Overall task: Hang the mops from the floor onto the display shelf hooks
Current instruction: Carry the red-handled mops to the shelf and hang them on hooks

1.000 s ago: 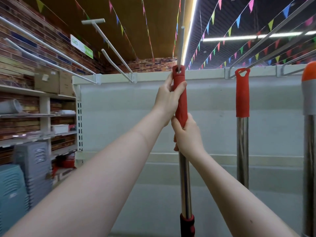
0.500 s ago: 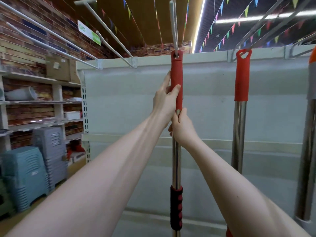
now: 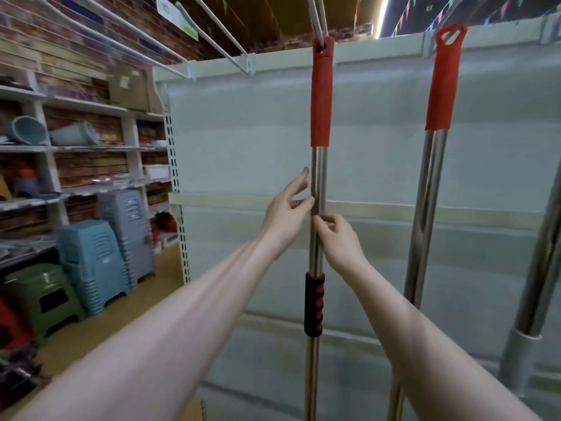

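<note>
This is a shop. Long shelves [image 3: 100,188] hold buckets [image 3: 74,134], plastic stools [image 3: 91,262] stand in tall stacks, a mop [image 3: 321,95] hangs from a white hook [image 3: 315,16], and little colored flags [image 3: 506,6] hang overhead.

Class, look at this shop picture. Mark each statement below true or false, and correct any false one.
1. The middle mop hangs from a white hook through the hole in its red grip. True.
2. Both hands are wrapped round the red grip. False: the left hand and right hand are lower, at the bare metal shaft.
3. A second mop with a red grip hangs to its right. True.
4. The stools on the left are all red. False: there are stacked blue stools and a green stool.
</note>
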